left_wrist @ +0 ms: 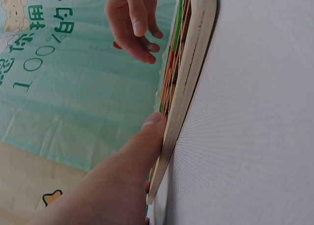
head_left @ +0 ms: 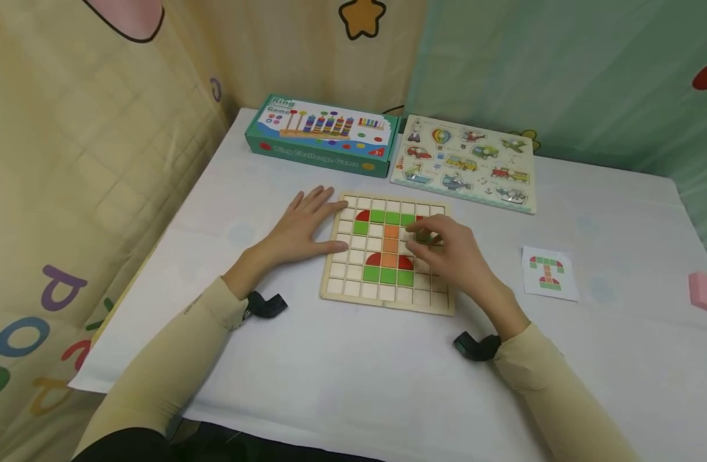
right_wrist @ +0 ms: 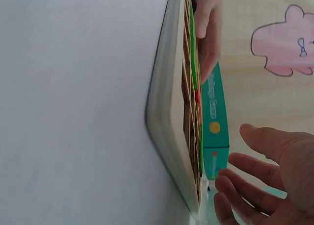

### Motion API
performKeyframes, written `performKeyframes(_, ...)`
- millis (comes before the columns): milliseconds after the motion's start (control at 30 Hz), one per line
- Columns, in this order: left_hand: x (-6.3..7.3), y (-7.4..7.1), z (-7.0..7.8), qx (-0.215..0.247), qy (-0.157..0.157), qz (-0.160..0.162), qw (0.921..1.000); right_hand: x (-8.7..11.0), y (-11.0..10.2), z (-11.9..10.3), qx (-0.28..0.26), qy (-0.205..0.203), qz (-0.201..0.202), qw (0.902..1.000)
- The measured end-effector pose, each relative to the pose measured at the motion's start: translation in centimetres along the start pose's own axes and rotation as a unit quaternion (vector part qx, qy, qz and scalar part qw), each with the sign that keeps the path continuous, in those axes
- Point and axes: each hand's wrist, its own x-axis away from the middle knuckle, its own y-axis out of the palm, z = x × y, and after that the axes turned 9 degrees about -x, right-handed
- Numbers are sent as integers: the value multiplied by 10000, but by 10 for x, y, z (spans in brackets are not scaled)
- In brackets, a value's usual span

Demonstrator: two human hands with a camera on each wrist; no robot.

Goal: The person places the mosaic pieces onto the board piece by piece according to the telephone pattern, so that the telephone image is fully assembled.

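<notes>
A square wooden grid board [head_left: 359, 299] lies flat on the table. Set in its cells are green square tiles [head_left: 388, 276], orange square tiles [head_left: 391, 245] and red rounded tiles [head_left: 373, 259], together forming a T-like figure. My left hand [head_left: 301, 228] is spread at the board's left side, thumb and fingertips touching the rim; its thumb [left_wrist: 147, 137] presses against the edge in the left wrist view. Over the right part of the board hovers my right hand [head_left: 454, 253], fingers loosely bent, with nothing visible between them. It covers some cells. The right wrist view shows its fingers [right_wrist: 257, 171] apart from the board.
To the right lies a small white card [head_left: 550, 274] picturing a similar T figure. Behind the board are a green Ring Challenge Game box [head_left: 324, 135] and a vehicle puzzle board [head_left: 463, 163]. A pink block [head_left: 704, 292] sits near the right edge.
</notes>
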Motion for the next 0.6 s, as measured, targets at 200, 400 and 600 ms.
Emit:
performKeyframes(200, -1, 1, 0, -34, -3, 71, 10000, 28, -35, 24, 520, 353, 683, 9957)
performKeyframes(400, -1, 3, 0, -4, 14, 71, 10000, 54, -63, 44, 1045, 651, 1049, 9868)
performKeyframes(600, -1, 4, 0, -67, 30, 77, 9999, 60, -66, 53, 1006, 693, 879, 9886)
